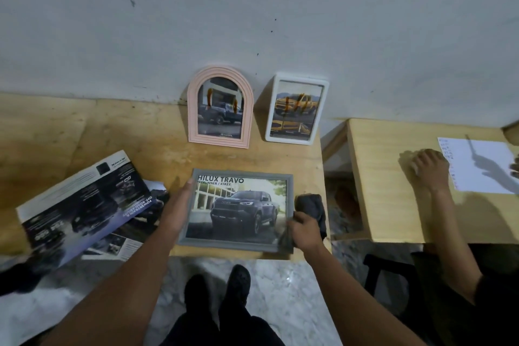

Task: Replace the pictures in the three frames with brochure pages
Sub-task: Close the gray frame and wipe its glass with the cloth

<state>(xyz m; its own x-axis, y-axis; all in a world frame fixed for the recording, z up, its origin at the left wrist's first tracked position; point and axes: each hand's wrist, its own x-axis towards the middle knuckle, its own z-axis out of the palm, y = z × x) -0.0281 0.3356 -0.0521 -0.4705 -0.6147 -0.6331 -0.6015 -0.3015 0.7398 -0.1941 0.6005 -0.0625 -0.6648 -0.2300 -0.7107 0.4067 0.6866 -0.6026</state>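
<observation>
Head view looks down on a wooden table [84,132] set against a grey wall [252,8]. Lying flat at its near edge is a grey frame [237,244] holding a Hilux Travo truck page. The left hand [179,205] lies with straight fingers along the frame's left side. The right hand [304,230] grips a dark cloth [313,209] at the frame's near right corner, close to the table's right edge. Against the wall lean a pink arched frame [220,105] and a white frame [296,109], bare wood between them and the grey one. An open brochure [84,205] overhangs the near edge at left. Across a gap at right, another person's hand [429,166] rests on a second table [393,177] beside a white sheet [477,166].
</observation>
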